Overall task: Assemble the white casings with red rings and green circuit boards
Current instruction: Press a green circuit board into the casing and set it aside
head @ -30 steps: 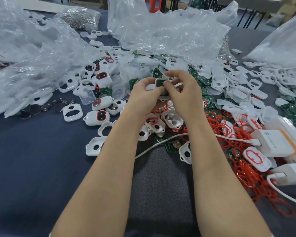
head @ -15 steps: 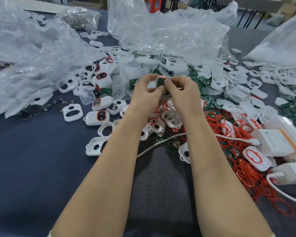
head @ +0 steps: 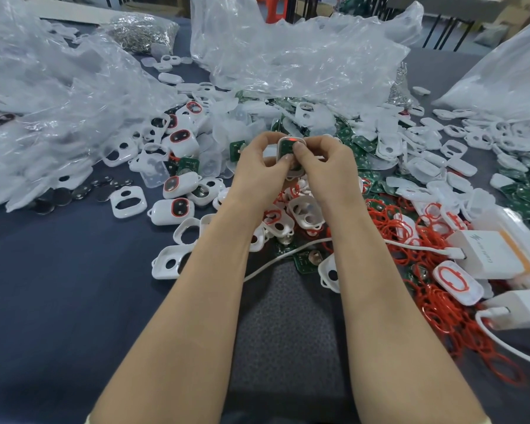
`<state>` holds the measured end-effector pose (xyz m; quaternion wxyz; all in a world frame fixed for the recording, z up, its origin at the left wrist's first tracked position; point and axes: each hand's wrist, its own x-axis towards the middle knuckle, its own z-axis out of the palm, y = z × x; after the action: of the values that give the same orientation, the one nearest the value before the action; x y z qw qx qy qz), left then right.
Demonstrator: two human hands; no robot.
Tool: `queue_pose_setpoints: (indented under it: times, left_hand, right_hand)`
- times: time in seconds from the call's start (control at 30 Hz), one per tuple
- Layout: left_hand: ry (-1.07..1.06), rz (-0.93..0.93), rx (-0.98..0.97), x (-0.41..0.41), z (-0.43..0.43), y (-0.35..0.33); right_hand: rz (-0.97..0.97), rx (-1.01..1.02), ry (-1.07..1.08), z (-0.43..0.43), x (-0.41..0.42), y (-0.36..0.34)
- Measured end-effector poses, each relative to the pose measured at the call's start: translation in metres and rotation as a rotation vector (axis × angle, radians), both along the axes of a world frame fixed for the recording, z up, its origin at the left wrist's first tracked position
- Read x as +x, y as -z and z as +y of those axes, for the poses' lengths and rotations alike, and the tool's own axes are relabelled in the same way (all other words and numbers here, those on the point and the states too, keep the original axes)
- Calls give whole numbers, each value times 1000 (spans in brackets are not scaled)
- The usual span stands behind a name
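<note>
We pinch the white casing (head: 288, 141) between left hand (head: 259, 166) and right hand (head: 324, 166), both equally near, thumbs pressing its green circuit board (head: 286, 148); it is held beyond and left of the red rings (head: 410, 234) (long axis running away from us).

Hands: two, left hand (head: 257, 166) and right hand (head: 327, 166). Pinched between them: one white casing (head: 288, 146), green inside. Loose white casings (head: 127, 203) on the table (head: 58, 286): dozens, too many to count. Closed casings with red ring (head: 173, 208), left cluster: about five. Loose red rings (head: 441, 307): one big tangle, uncountable. Green circuit boards (head: 523, 194): dozens, many half buried. Coin cells (head: 60, 197): roughly seven dark discs, overlapping. Clear plastic bags (head: 288, 56): three big ones. Bag of small metal parts (head: 138, 32): one, plus a second silvery heap (head: 399, 93), partly hidden. White chargers (head: 483, 255): two. White cables (head: 455, 253): two. Grey mat (head: 288, 332): one.
</note>
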<state>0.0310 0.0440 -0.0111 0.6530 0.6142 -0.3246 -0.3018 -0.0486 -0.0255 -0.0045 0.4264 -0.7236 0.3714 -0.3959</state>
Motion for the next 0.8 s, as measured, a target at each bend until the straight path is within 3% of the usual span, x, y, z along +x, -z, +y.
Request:
queue_pose_setpoints:
  times: [0.53,0.8]
  left_hand:
    - [-35,59,11,-3,1,-2]
    - [-29,-56,32,-4,4,-3]
  right_hand:
    - [20,15,-10,1,1,1]
    - [4,39,0,1,2,2]
